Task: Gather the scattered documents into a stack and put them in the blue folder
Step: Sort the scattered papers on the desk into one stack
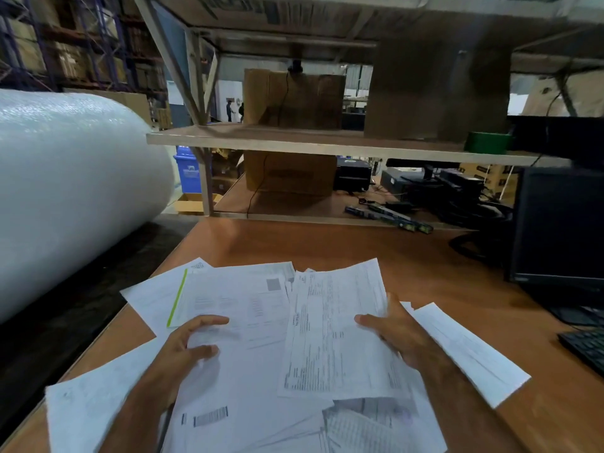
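Several white printed documents (pixel 248 308) lie scattered and overlapping on the brown wooden table (pixel 359 246). One sheet has a green strip (pixel 176 299) along its left edge. My left hand (pixel 183 348) hovers over the left sheets with its fingers loosely curled and its fingertips on the paper. My right hand (pixel 395 338) grips the right edge of a printed form (pixel 333 331), thumb on top and fingers underneath, and that sheet lies over the pile. A further sheet (pixel 467 348) sticks out to the right of that hand. No blue folder is in view.
A big roll of bubble wrap (pixel 72 191) stands left of the table. A black monitor (pixel 559 223) and keyboard (pixel 585 348) sit at the right edge. Behind are a shelf (pixel 294 142) with cardboard boxes (pixel 294 99), cables and black devices (pixel 425 188).
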### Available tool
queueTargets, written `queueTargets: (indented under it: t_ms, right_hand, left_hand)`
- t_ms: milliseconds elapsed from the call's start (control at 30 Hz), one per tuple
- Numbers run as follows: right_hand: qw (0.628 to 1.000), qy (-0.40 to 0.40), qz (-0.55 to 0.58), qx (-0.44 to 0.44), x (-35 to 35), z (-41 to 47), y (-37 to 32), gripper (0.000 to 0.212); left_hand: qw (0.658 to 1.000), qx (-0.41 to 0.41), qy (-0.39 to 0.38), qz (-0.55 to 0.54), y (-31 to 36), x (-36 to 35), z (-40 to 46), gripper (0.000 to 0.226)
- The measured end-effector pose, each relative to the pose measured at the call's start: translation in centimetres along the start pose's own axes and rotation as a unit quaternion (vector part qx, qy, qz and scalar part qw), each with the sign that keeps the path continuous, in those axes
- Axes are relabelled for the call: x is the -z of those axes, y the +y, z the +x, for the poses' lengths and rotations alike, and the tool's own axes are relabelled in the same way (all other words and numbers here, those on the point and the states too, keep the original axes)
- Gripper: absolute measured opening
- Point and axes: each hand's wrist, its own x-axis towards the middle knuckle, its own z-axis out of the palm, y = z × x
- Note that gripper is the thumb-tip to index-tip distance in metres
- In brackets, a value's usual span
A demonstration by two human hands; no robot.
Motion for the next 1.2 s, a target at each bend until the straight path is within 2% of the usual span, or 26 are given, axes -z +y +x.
queueTargets:
  t_ms: [67, 100, 133, 167, 300, 367, 500, 567, 633, 733, 767, 900, 1033, 1200]
  right_hand:
    - [0.999, 0.019, -0.032, 0.019, 0.1, 0.0, 0.5, 0.115]
    - [0.998, 0.016, -0.048, 0.033, 0.2, 0.1, 0.8, 0.127]
    - [0.997, 0.001, -0.062, 0.044, 0.3, 0.1, 1.1, 0.129]
    - [0.995, -0.025, -0.087, 0.05, 0.4, 0.1, 1.3, 0.121]
    - [0.971, -0.085, -0.217, 0.061, 0.3, -0.1, 2.4, 0.06]
    - [0.976, -0.087, -0.184, 0.072, -0.2, -0.5, 2.8, 0.051]
    - [0.985, -0.136, 0.052, 0.087, -1.0, -2.4, 2.0, 0.053]
    - [0.979, -0.158, 0.11, 0.064, -1.4, -2.6, 1.6, 0.055]
    - [0.981, -0.172, 0.064, 0.069, -2.4, -2.5, 1.3, 0.059]
    - [0.966, -0.148, -0.174, 0.122, -4.5, -1.2, 2.5, 0.082]
    - [0.963, -0.14, -0.196, 0.124, -5.1, -0.9, 2.7, 0.088]
    - [0.963, -0.134, -0.181, 0.147, -7.0, -0.7, 2.6, 0.098]
    - [0.96, -0.146, -0.182, 0.153, -8.9, -0.4, 2.0, 0.1]
    - [0.929, -0.117, -0.274, 0.219, -12.1, 0.1, 1.3, 0.106]
  left_hand:
    - [1.0, 0.004, 0.004, 0.016, -0.3, -0.1, 0.0, 0.045]
    - [1.0, 0.005, 0.009, 0.025, -0.5, -0.1, 0.0, 0.046]
    - [0.999, 0.003, 0.013, 0.029, -0.5, -0.1, 0.0, 0.045]
    - [0.999, 0.0, 0.014, 0.032, -0.6, 0.0, 0.0, 0.045]
    - [1.0, 0.017, 0.014, 0.019, -1.4, 0.1, 0.5, 0.039]
    - [0.999, 0.027, 0.016, 0.025, -1.7, 0.2, 0.8, 0.041]
    - [0.999, 0.041, 0.014, 0.019, -1.5, 0.1, 0.7, 0.051]
    - [0.999, 0.046, 0.02, 0.016, -1.3, -0.1, 0.6, 0.055]
    - [0.999, 0.047, 0.018, 0.02, -1.1, -0.3, 0.6, 0.059]
    - [0.998, 0.054, 0.03, 0.022, -0.8, -0.4, 0.3, 0.065]
    - [0.997, 0.059, 0.036, 0.024, -0.6, -0.5, 0.2, 0.067]
    - [0.998, 0.04, 0.039, 0.018, 0.5, -0.9, -0.3, 0.074]
    - [0.998, 0.03, 0.047, -0.008, 1.0, -1.3, -0.4, 0.056]
    - [0.998, 0.049, 0.019, 0.026, 0.3, -0.9, -0.4, 0.057]
